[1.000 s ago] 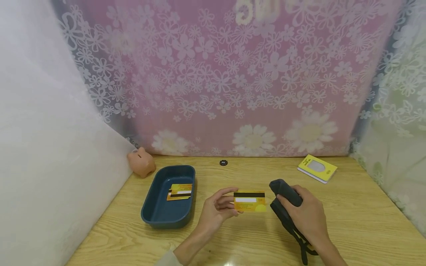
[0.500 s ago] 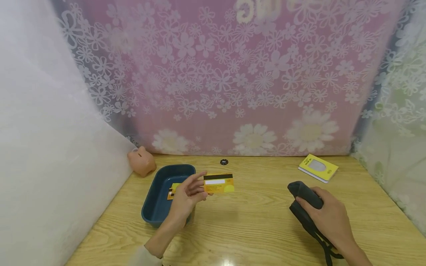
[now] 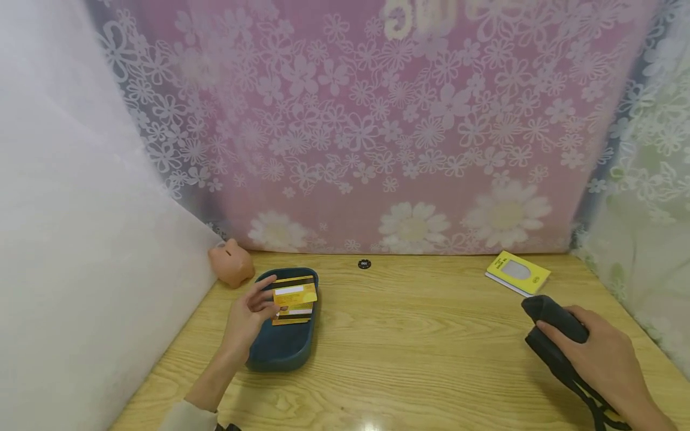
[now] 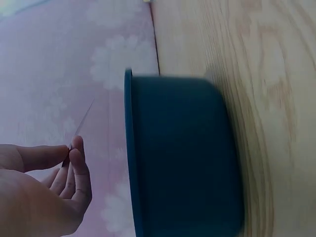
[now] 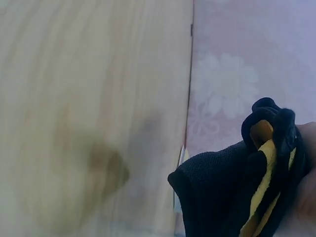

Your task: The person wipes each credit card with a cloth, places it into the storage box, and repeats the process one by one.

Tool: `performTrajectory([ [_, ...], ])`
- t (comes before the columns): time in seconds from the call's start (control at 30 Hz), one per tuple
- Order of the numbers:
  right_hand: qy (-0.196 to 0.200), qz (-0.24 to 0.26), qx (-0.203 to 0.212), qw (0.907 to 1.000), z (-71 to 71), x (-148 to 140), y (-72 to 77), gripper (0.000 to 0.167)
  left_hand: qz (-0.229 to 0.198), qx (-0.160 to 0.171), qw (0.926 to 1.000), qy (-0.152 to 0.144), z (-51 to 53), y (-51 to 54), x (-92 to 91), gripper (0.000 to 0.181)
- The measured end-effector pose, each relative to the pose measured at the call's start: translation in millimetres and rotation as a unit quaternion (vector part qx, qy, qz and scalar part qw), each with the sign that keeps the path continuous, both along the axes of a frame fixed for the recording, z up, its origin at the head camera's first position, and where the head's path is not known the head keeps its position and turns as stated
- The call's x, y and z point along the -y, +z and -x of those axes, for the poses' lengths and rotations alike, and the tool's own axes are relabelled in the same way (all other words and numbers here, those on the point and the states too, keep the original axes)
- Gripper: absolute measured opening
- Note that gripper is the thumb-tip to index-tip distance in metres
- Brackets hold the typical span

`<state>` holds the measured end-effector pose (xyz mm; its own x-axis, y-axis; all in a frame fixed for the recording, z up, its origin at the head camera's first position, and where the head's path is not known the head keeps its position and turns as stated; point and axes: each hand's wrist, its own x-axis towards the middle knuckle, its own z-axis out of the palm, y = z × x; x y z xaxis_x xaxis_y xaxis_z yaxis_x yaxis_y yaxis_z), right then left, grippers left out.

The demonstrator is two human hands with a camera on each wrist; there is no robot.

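Note:
My left hand [image 3: 242,320] pinches a yellow bank card [image 3: 293,291] by its left edge, black stripe and white strip showing. The card is above the dark blue tray [image 3: 283,361], where more yellow cards [image 3: 299,319] lie, partly covered by it. From the left wrist view, the pinched card shows only as a thin edge [image 4: 84,120], level with or beyond the tray's rim. At the right, my right hand [image 3: 604,353] grips a dark folded fabric pouch [image 3: 555,317] with hanging straps. Some yellow shows inside its folds [image 5: 264,173] in the right wrist view.
A pink piggy bank [image 3: 232,263] stands behind the tray at the left. Near the back edge lies a black poker chip [image 3: 364,264]. A yellow booklet [image 3: 517,272] is at the back right. Flowered curtains [image 3: 388,149] enclose the wooden table [image 3: 415,359].
My left hand has carried the card leftward from the middle of the table to over the tray. My right hand has moved right with the pouch, away from the card.

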<state>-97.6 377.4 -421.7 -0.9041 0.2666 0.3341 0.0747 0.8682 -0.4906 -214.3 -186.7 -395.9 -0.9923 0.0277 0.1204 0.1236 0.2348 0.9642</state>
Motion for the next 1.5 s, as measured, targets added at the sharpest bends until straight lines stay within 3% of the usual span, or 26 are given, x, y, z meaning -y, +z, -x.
performTrajectory([
  [0.27, -0.030, -0.019, 0.032, 0.9988, -9.5, -20, -11.7, 0.068, 0.059, 0.021, 0.9979, 0.019, 21.6, -11.1, 23.8, 0.060],
  [0.47, -0.028, -0.032, 0.041, 0.9983, -11.3, -27, -13.4, 0.076, 0.087, 0.041, 0.9953, 0.005, 34.5, -25.6, 26.1, 0.061],
  [0.63, -0.003, -0.044, 0.003, 0.9990, -8.7, -36, -14.9, 0.065, 0.088, 0.061, 0.9942, -0.012, 38.6, -34.6, 21.4, 0.062],
  [0.87, 0.005, -0.049, 0.012, 0.9987, -6.7, -48, -12.7, 0.061, 0.126, 0.070, 0.9890, -0.032, 47.7, -42.1, 18.2, 0.062],
  [1.0, 0.006, -0.052, 0.008, 0.9986, -8.1, -47, -14.9, 0.061, 0.152, 0.069, 0.9855, -0.029, 53.2, -46.4, 18.9, 0.059],
  [1.2, 0.020, -0.056, -0.004, 0.9982, -8.6, -44, -17.1, 0.055, 0.204, 0.060, 0.9769, -0.026, 57.8, -46.2, 16.2, 0.058],
  [1.5, 0.034, -0.077, -0.020, 0.9963, -5.9, -47, -15.5, 0.051, 0.233, 0.065, 0.9700, -0.025, 55.9, -45.3, 14.6, 0.049],
])
